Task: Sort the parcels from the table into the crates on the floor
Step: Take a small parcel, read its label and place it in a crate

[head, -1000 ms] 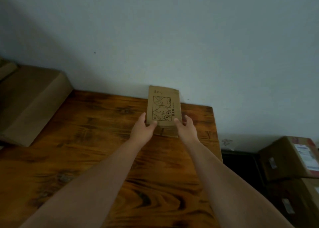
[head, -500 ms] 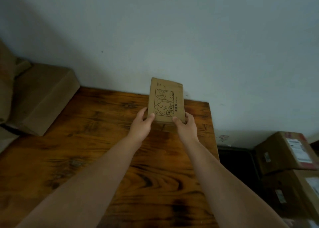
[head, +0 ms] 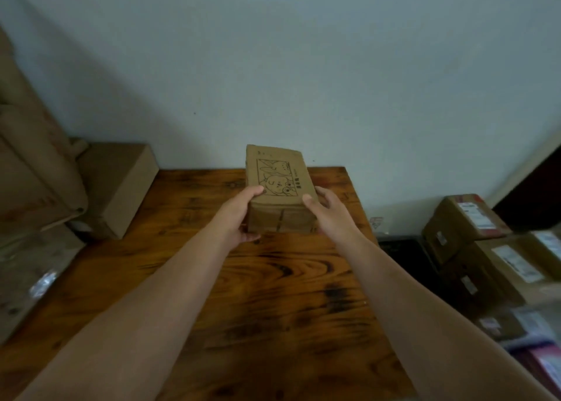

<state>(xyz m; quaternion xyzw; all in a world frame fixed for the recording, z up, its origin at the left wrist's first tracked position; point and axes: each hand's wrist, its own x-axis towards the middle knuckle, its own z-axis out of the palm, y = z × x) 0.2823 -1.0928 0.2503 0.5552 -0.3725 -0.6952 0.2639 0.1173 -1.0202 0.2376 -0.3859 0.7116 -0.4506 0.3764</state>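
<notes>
The parcel (head: 277, 185) has come away from the wall, where it stood a second ago, and is now nearer me, held over the far part of the table (head: 273, 303). Its long axis runs from me toward the wall, with the cartoon-printed face up and tipped my way and the seamed end facing me. My left hand (head: 239, 215) grips its left side, thumb on top and fingers curled beneath. My right hand (head: 331, 215) clasps the right side, thumb on the top edge. That is one parcel in two hands. One plain box (head: 121, 185) sits at the table's left edge. To the right are at least three labelled cartons (head: 464, 221), stacked, with the lower ones blurred.
</notes>
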